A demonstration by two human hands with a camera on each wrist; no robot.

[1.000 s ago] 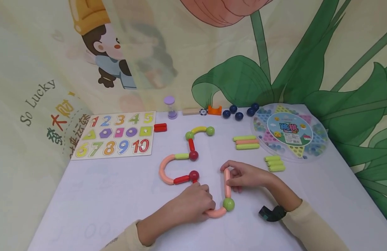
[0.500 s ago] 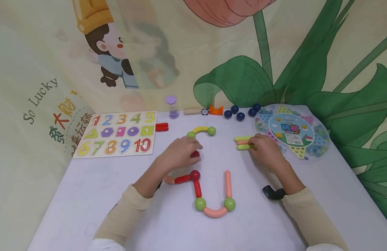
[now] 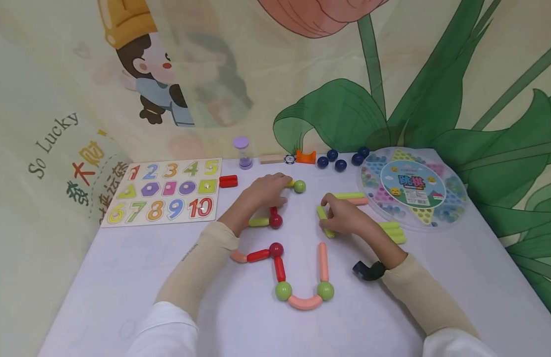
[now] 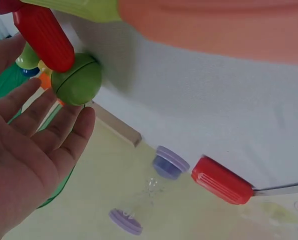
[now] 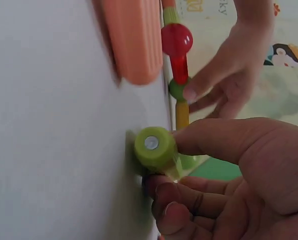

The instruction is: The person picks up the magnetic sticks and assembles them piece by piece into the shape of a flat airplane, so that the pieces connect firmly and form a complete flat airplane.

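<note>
My left hand (image 3: 267, 191) is over the top of a chain of magnetic rods and balls. Its fingers are relaxed and fairly straight in the left wrist view, touching or right beside a green ball (image 4: 79, 80) joined to a red rod (image 4: 45, 40). My right hand (image 3: 344, 215) pinches a light-green magnetic rod (image 5: 155, 147) between thumb and fingers, low over the table. Below it, a straight pink rod (image 3: 323, 261) stands on a green ball (image 3: 326, 291). A curved pink rod (image 3: 305, 302) links that ball to another green ball (image 3: 283, 291).
A pink rod (image 3: 358, 201) and green rod (image 3: 349, 195) lie beyond my right hand. More green rods (image 3: 395, 232) are near the checkers disc (image 3: 451, 196). A number board (image 3: 161, 193), red rods (image 3: 228, 181), sand timer (image 3: 242, 152) and dark blue balls (image 3: 340, 165) line the back.
My left hand has left the lower curved rod for the chain's upper end. My right hand let go of the straight pink rod, took a green rod from the group and brought it leftward.
</note>
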